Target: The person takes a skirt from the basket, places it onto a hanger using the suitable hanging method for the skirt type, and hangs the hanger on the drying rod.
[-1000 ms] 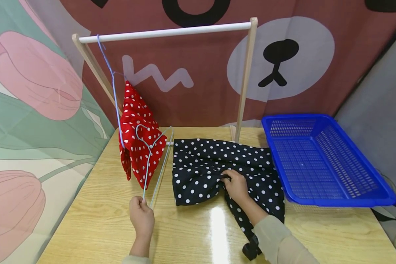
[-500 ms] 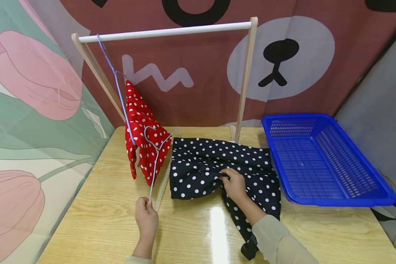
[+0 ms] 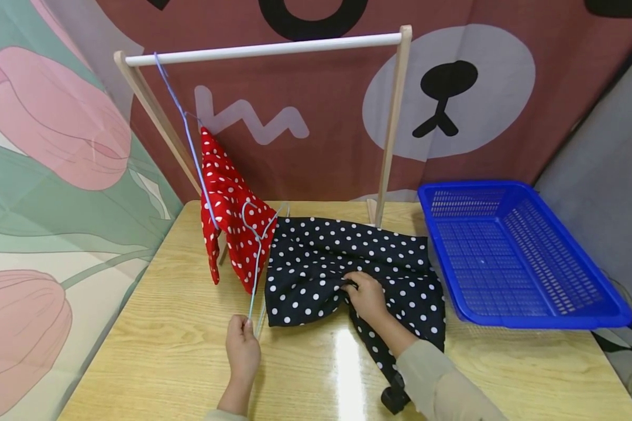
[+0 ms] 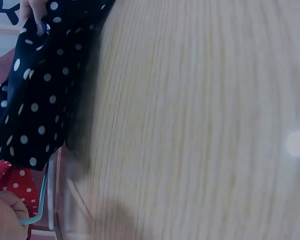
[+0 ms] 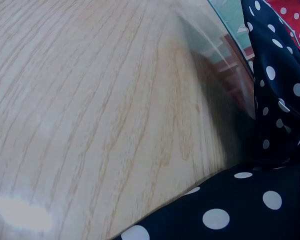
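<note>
My left hand (image 3: 244,348) grips a thin light teal clothes hanger (image 3: 256,260) by its lower end, its hook pointing away. Part of the hanger passes behind the left edge of a black garment with white polka dots (image 3: 305,292). My right hand (image 3: 367,298) pinches the garment near its middle, where the front edge is gathered and raised. In the left wrist view the teal hanger (image 4: 36,219) curves out of the left hand close to the black cloth (image 4: 45,95). The right wrist view shows the black cloth (image 5: 282,95) lifted beside the table; the right hand is mostly hidden there.
A rack with a white rod (image 3: 274,51) stands at the back. From its left end a lilac hanger (image 3: 192,146) bears a red polka-dot garment (image 3: 226,204), close behind the teal hanger. A blue basket (image 3: 545,321) is at the right on the wooden table (image 3: 153,351).
My left hand has moved right with the teal hanger, toward the black garment. The red garment has swung slightly right. My right hand has shifted a little left with the black cloth.
</note>
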Motion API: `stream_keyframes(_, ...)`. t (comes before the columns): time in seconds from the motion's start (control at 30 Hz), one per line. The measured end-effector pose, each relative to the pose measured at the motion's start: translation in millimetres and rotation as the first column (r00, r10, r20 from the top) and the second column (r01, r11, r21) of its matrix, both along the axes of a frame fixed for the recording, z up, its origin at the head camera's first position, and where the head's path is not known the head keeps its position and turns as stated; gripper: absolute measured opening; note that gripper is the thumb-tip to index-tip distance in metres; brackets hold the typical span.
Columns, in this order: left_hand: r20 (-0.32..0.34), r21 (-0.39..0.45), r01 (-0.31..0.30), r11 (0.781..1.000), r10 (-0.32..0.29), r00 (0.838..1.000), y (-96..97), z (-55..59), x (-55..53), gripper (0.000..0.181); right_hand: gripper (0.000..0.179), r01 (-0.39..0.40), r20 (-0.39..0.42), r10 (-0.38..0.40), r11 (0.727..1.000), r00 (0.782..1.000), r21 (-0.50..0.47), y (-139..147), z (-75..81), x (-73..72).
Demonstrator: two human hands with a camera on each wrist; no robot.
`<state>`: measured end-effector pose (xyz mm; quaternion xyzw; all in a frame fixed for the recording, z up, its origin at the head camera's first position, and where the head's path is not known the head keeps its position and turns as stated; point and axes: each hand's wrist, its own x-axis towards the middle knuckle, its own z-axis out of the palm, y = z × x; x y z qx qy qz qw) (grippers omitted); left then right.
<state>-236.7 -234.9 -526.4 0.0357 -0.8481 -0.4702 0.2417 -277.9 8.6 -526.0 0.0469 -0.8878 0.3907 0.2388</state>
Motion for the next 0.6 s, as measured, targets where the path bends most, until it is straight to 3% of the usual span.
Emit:
stream_keyframes(0.43,0.038,0.076,0.044,0.996,-0.047,0.998,16.4,-9.3,4.3,0.012,0.012,-0.003,0.044,0.000,0.997,0.999,0.075,-11,-6.3,-3.0)
stream_keyframes(0.6,0.049,0.080,0.054,0.995,-0.058,0.997,20.9,-10.8,6.0,0.011,0.012,0.005,0.020,-0.007,0.997,1.000,0.080,-15,-6.2,-1.2)
